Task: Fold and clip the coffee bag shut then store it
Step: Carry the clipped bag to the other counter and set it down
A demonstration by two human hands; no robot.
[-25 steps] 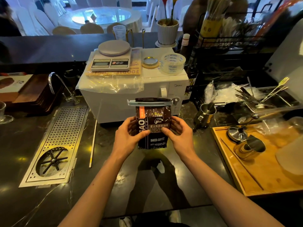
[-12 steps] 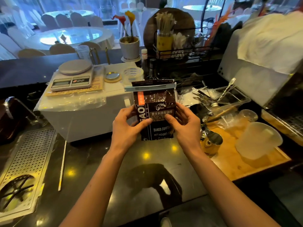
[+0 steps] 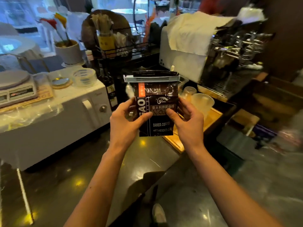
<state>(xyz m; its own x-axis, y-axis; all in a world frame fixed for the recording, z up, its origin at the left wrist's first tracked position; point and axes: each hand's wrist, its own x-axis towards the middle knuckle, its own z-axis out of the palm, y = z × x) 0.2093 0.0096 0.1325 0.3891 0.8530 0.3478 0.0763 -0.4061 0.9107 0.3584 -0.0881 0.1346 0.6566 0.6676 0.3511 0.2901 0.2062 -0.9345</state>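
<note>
Both hands are holding the coffee bag [image 3: 156,105] upright above the dark desk [image 3: 68,181]: left hand [image 3: 126,122] and right hand [image 3: 188,123] are pinching its sides, thumbs pressing the front. Its folded top is sitting under a pale blue sealing clip [image 3: 151,78].

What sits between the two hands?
The coffee bag, pinched by the left hand and right hand, clip across its folded top, in the head view.

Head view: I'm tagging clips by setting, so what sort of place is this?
Likely a café bar counter: an espresso machine at right, a scale at left, and a clipped coffee bag held in both hands.
</note>
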